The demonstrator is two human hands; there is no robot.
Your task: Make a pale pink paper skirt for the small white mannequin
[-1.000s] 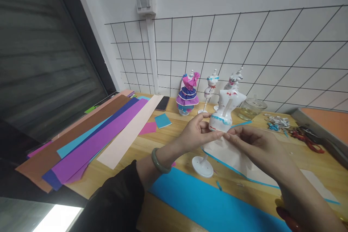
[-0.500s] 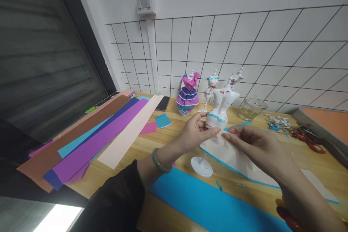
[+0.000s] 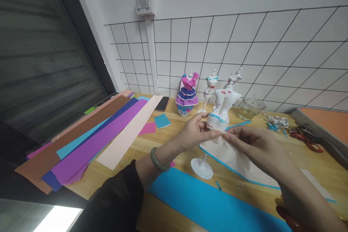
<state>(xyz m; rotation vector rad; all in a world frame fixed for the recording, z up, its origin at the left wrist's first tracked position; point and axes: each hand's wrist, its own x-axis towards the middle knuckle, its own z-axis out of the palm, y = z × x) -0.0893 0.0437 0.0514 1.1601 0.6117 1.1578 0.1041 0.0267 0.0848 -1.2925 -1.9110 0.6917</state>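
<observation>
A small white mannequin with blue and red marks at its hips stands tilted on a round white base. My left hand is closed at its lower edge, thumb in front and fingers curled behind. Close beside it, my right hand pinches the top edge of a long pale strip with a blue border, just under the mannequin's hips. The thumb tips of both hands almost meet there. Whether the left fingers also grip the strip is partly hidden. A blue sheet lies in front of the base.
Colored paper strips are piled at left. A phone, a mannequin in a ruffled paper dress, another marked mannequin and a glass jar stand or lie behind. Red-handled scissors and paper scraps lie at right.
The mannequin's upper body has shifted slightly to the right. Both hands keep nearly the same place and grip, and the view has moved a little.
</observation>
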